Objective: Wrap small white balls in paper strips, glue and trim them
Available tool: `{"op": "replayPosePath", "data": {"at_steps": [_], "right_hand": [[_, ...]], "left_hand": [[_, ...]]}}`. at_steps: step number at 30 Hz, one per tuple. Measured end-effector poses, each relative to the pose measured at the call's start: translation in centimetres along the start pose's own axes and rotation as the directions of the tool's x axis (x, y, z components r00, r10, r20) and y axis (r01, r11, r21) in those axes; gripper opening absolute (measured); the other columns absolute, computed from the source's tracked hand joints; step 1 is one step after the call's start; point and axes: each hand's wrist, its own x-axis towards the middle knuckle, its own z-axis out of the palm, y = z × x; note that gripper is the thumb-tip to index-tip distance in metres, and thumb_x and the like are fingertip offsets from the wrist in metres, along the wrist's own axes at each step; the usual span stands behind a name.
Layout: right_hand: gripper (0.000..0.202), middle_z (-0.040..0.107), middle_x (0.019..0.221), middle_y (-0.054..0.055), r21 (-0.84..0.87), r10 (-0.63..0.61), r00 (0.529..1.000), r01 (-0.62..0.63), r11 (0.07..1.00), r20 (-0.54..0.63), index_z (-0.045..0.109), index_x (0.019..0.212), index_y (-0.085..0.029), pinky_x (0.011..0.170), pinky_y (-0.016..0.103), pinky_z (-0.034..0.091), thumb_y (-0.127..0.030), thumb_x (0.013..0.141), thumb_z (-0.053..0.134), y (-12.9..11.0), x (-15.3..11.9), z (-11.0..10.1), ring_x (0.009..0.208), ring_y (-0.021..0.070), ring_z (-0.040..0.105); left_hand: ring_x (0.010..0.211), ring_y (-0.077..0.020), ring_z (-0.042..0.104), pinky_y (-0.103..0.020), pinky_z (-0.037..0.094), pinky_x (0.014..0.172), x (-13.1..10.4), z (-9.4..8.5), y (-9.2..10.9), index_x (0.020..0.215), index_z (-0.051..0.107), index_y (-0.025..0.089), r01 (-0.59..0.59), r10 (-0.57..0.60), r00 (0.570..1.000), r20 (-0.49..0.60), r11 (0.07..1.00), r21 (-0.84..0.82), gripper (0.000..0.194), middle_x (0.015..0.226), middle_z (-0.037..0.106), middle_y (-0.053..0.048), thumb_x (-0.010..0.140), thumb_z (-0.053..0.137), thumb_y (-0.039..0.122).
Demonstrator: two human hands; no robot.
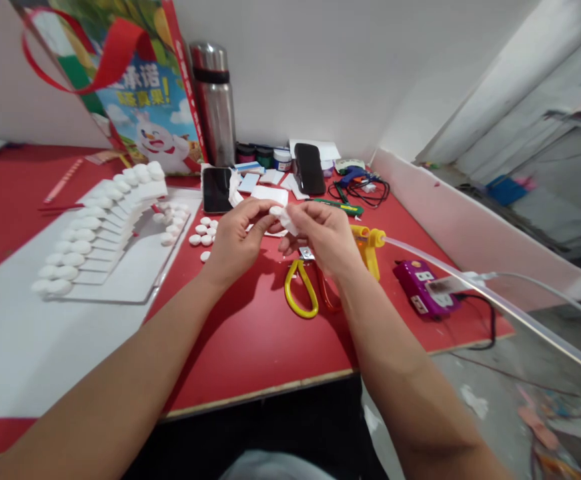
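Observation:
Above the red table, my left hand (pixel 240 237) is closed in a pinch on a small white round piece (pixel 276 211). Touching that piece from the other side, my right hand (pixel 325 233) pinches a thin white crumpled piece (pixel 287 223), perhaps tissue. Several white round pieces (pixel 201 230) lie on the table left of my left hand. Scissors with yellow and red handles (pixel 301 293) rest beneath my right hand, their blades mostly hidden. Just beyond that wrist is a yellow glue gun (pixel 369 247) with a clear glue stick (pixel 440 267) in its back, partly covered by my hand.
On the left, a curved white stepped model (pixel 100 233) edged with white discs stands on white board (pixel 15 353). Phones (pixel 217 190), a green cutter (pixel 340 207), a steel flask (pixel 217 113) and a printed bag (pixel 145 100) stand or lie behind. A purple power strip (pixel 427 288) sits right.

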Motion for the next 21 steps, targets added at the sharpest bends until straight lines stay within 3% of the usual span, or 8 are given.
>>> {"op": "replayPosePath", "data": {"at_steps": [3,5,10,17,21], "right_hand": [[0.042,0.078,0.083,0.009,0.158,0.199,0.977,-0.209,0.965,0.078,0.067,0.087,-0.016,0.05,0.023,0.058,-0.058,0.092,0.062,-0.09,0.38,-0.47,0.055,0.0129,0.068],[0.034,0.079,0.084,0.009,0.217,0.257,0.963,-0.268,0.939,0.078,0.068,0.089,-0.016,0.05,0.021,0.057,-0.049,0.095,0.061,-0.07,0.5,-0.66,0.054,0.0116,0.067],[0.015,0.079,0.079,0.007,0.27,0.242,0.97,-0.238,0.933,0.017,0.073,0.089,-0.015,0.049,0.018,0.057,-0.029,0.091,0.068,0.01,0.32,-0.64,0.051,0.0096,0.065],[0.023,0.079,0.083,0.007,0.244,0.225,0.974,-0.226,0.943,0.031,0.077,0.088,-0.014,0.049,0.018,0.057,-0.033,0.077,0.083,0.0,0.16,-0.69,0.053,0.0093,0.066],[0.025,0.074,0.067,0.003,0.199,0.182,0.983,-0.181,0.963,0.011,0.078,0.086,-0.014,0.047,0.018,0.057,-0.032,0.073,0.086,0.13,0.14,-0.61,0.051,0.0105,0.066]], "left_hand": [[0.102,-0.0217,0.067,-0.033,0.052,0.095,0.1,-0.13,-0.18,0.108,0.073,0.019,0.033,-0.033,0.999,0.008,0.999,-0.03,0.024,0.107,0.073,-0.007,0.097,0.058,0.034],[0.103,-0.0217,0.067,-0.033,0.051,0.096,0.2,-0.27,-0.28,0.108,0.074,0.019,0.028,-0.027,0.999,0.021,0.999,-0.034,0.023,0.108,0.073,-0.007,0.097,0.059,0.033],[0.102,-0.0209,0.067,-0.032,0.049,0.095,0.28,-0.39,-0.33,0.107,0.075,0.02,0.008,-0.007,0.999,0.034,1.0,-0.028,0.023,0.106,0.073,-0.007,0.097,0.059,0.032],[0.096,-0.0208,0.069,-0.031,0.052,0.091,0.27,-0.32,-0.75,0.108,0.076,0.018,0.055,-0.054,0.998,0.036,0.997,-0.046,0.025,0.105,0.073,-0.008,0.096,0.061,0.034],[0.091,-0.0198,0.069,-0.03,0.053,0.085,0.24,-0.29,-0.62,0.107,0.077,0.018,0.068,-0.066,0.997,0.034,0.997,-0.047,0.025,0.102,0.073,-0.007,0.095,0.063,0.034]]}}
